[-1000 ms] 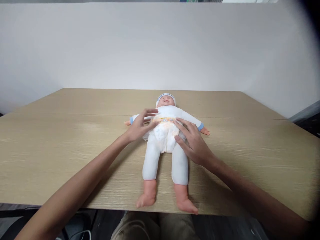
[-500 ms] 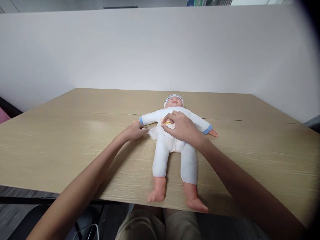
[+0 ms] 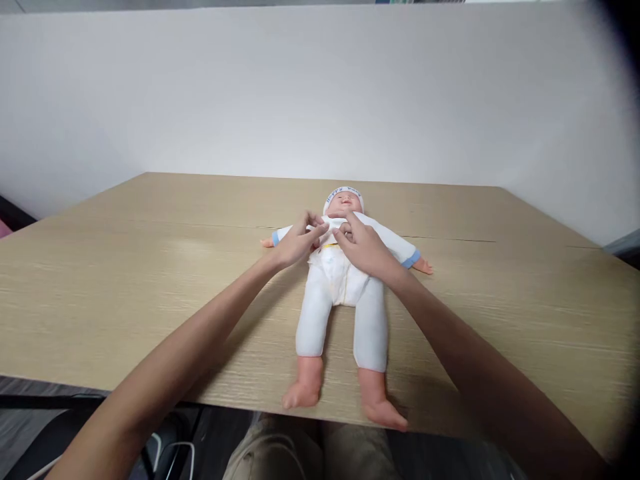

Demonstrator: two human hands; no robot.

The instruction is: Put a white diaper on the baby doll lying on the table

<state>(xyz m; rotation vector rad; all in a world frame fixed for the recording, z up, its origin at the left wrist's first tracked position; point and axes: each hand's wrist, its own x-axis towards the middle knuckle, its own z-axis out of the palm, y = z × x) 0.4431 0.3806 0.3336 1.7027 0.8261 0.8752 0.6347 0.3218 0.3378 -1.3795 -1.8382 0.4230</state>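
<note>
A baby doll (image 3: 313, 320) in white clothing with blue cuffs lies on its back, its feet toward me. A white diaper (image 3: 340, 277) with a yellow line at its upper edge is around its hips. Over the left side of the doll's chest is my left hand (image 3: 299, 243), thumb and fingers drawn together at the white top; what they hold, if anything, is hidden. My right hand (image 3: 364, 248) faces it over the chest, index finger stretched out and thumb apart from it. The hands cover part of the chest and the diaper's upper corners.
The doll lies on a wood-grain table (image 3: 150, 287), its feet near the front edge. A white partition (image 3: 310, 93) rises behind the table. Below the front edge are my knees (image 3: 310, 453) and, at the lower left, a white cable (image 3: 191, 460).
My left hand has moved from the diaper's side flap at the left, up and right onto the chest. My right hand has shifted slightly, its index finger now stretched. The diaper's front shows more.
</note>
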